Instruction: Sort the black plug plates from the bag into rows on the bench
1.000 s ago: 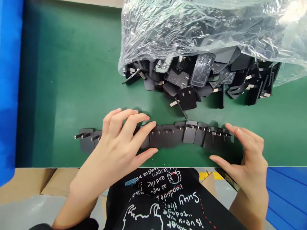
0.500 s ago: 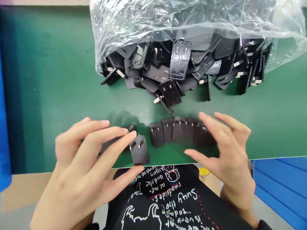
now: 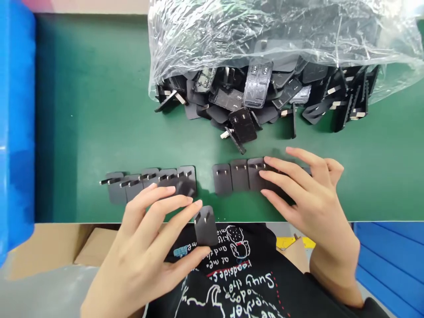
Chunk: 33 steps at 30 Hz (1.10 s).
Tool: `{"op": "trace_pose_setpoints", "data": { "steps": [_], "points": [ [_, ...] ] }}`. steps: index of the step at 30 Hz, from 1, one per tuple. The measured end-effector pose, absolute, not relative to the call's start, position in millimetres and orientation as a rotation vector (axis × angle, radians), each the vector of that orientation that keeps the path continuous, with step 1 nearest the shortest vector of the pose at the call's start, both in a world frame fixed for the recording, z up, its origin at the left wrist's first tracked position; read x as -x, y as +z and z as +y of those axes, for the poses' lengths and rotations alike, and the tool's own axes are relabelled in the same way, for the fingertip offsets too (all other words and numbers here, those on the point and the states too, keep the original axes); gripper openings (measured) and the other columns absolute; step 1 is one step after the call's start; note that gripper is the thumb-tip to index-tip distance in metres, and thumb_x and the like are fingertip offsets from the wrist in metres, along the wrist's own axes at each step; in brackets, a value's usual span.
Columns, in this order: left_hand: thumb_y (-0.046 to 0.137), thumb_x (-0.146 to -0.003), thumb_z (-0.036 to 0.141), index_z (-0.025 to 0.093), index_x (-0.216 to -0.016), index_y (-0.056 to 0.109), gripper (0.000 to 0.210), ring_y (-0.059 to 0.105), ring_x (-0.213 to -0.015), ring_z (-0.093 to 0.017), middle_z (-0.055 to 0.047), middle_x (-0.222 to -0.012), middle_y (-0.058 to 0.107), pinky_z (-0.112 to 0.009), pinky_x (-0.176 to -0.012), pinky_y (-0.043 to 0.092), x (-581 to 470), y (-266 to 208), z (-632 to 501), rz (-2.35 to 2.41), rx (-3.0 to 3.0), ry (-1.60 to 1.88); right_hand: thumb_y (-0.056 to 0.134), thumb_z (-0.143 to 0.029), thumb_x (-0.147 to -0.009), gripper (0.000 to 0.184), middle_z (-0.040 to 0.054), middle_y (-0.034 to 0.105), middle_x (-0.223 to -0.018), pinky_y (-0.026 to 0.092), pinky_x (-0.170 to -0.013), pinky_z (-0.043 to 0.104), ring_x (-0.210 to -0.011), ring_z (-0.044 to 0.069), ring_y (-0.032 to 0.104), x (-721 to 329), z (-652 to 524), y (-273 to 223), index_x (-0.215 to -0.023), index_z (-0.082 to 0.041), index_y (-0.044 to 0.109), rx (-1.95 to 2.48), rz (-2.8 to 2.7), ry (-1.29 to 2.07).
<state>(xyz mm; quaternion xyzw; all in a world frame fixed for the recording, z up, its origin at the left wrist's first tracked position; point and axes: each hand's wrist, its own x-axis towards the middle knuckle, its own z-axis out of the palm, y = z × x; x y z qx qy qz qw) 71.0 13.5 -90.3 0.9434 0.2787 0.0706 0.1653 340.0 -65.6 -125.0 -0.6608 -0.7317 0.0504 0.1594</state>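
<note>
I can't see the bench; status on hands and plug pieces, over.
Left hand pinching one black plug piece. Right hand open over the right row. Loose pile beyond, partly covered by plastic.

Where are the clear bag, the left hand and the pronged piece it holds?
Clear bag [image 3: 212, 37], head view: its crinkled plastic.
Left hand [image 3: 149, 247], head view: its back.
Pronged piece [image 3: 206, 232], head view: its flat face.

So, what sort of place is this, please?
Probably a factory or workshop: a green worktop, a clear plastic bag and many similar black pronged pieces, some laid in rows.
</note>
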Motion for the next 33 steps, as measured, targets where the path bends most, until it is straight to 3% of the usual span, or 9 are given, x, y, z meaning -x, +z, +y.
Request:
{"op": "trace_pose_setpoints", "data": {
  "steps": [7, 11, 15, 19, 22, 24, 26, 29, 33],
  "points": [
    [0.069, -0.083, 0.031, 0.015, -0.122, 0.054, 0.045, 0.048, -0.115, -0.032, -0.012, -0.108, 0.057, -0.055, -0.107, 0.039, -71.5, -87.2, 11.2, 0.772, -2.694, 0.274, 0.067, -0.019, -0.087, 0.019, 0.0103, 0.063, -0.127, 0.037, -0.097, 0.051, -0.121, 0.033, 0.053, -324.5, -81.2, -112.6, -0.107, -0.02, 0.065, 1.812, -1.881, 0.181],
    [0.071, -0.082, 0.032, 0.011, -0.117, 0.059, 0.042, 0.052, -0.112, -0.029, -0.011, -0.105, 0.06, -0.053, -0.108, 0.04, -79.0, -88.2, 0.5, 0.671, -2.64, 0.383, 0.061, -0.041, -0.091, 0.03, 0.0073, 0.068, -0.103, 0.053, -0.076, 0.036, -0.089, 0.02, 0.063, -289.7, -107.3, -111.8, -0.115, -0.022, 0.061, 1.441, -1.268, 1.003],
    [0.074, -0.081, 0.033, 0.007, -0.112, 0.063, 0.043, 0.055, -0.11, -0.028, -0.01, -0.103, 0.062, -0.05, -0.11, 0.04, -85.9, -98.5, -10.8, 0.571, -2.575, 0.478, 0.066, -0.042, -0.087, 0.023, -0.003, 0.063, -0.072, 0.051, -0.056, 0.021, -0.061, 0.01, 0.057, -262.1, -117.5, -117.0, -0.1, -0.024, 0.059, 1.302, -0.637, 1.559],
    [0.079, -0.076, 0.031, 0.014, -0.133, 0.054, 0.064, 0.055, -0.115, -0.024, -0.01, -0.114, 0.062, -0.043, -0.112, 0.041, -85.4, -117.0, -22.4, 0.521, -2.366, 0.61, 0.068, -0.027, -0.083, 0.011, -0.0046, 0.06, -0.069, 0.051, -0.054, 0.018, -0.057, 0.008, 0.055, -257.1, -114.0, -113.0, -0.086, -0.022, 0.058, 1.348, -0.518, 1.48],
    [0.064, -0.084, 0.056, 0.025, -0.14, 0.048, 0.067, 0.055, -0.12, -0.025, -0.009, -0.129, 0.059, -0.037, -0.106, 0.047, -87.9, -125.2, -36.0, 0.662, -1.63, 0.702, 0.064, -0.018, -0.084, 0.009, -0.0053, 0.061, -0.069, 0.051, -0.056, 0.018, -0.057, 0.008, 0.056, -248.9, -109.7, -111.7, -0.087, -0.023, 0.059, 1.364, -0.772, 1.235],
    [0.043, -0.093, 0.062, 0.025, -0.132, 0.058, 0.056, 0.059, -0.117, -0.025, -0.008, -0.127, 0.062, -0.037, -0.1, 0.052, -92.1, -125.5, -43.8, 0.752, -0.96, 0.586, 0.06, -0.015, -0.087, 0.009, -0.0034, 0.064, -0.072, 0.053, -0.061, 0.021, -0.061, 0.01, 0.058, -236.8, -105.7, -114.7, -0.092, -0.022, 0.059, 1.37, -1.066, 0.962],
    [0.035, -0.096, 0.056, 0.022, -0.118, 0.069, 0.052, 0.064, -0.108, -0.026, -0.009, -0.116, 0.068, -0.036, -0.092, 0.056, -95.9, -123.4, -47.6, 0.775, -0.405, 0.421, 0.056, -0.011, -0.088, 0.014, 0.0004, 0.069, -0.081, 0.055, -0.069, 0.027, -0.07, 0.013, 0.059, -223.5, -101.5, -118.7, -0.1, -0.018, 0.061, 1.447, -1.409, 0.65],
    [0.05, -0.091, 0.047, 0.02, -0.105, 0.074, 0.039, 0.068, -0.092, -0.021, -0.008, -0.098, 0.071, -0.029, -0.077, 0.059, -96.2, -119.4, -46.2, 0.8, 0.044, 0.343, 0.057, -0.013, -0.088, 0.017, 0.0067, 0.069, -0.093, 0.055, -0.078, 0.033, -0.085, 0.019, 0.059, -215.8, -98.1, -120.5, -0.104, -0.012, 0.063, 1.53, -1.732, 0.343],
    [0.057, -0.089, 0.032, 0.019, -0.085, 0.073, 0.021, 0.061, -0.069, -0.013, -0.002, -0.078, 0.065, -0.025, -0.066, 0.056, -89.7, -116.2, -41.2, 0.837, 0.184, 0.372, 0.058, -0.018, -0.091, 0.012, 0.0079, 0.067, -0.1, 0.052, -0.083, 0.036, -0.094, 0.02, 0.06, -248.7, -101.5, -116.2, -0.1, -0.015, 0.065, 1.628, -1.618, 0.231]
  ]
}}
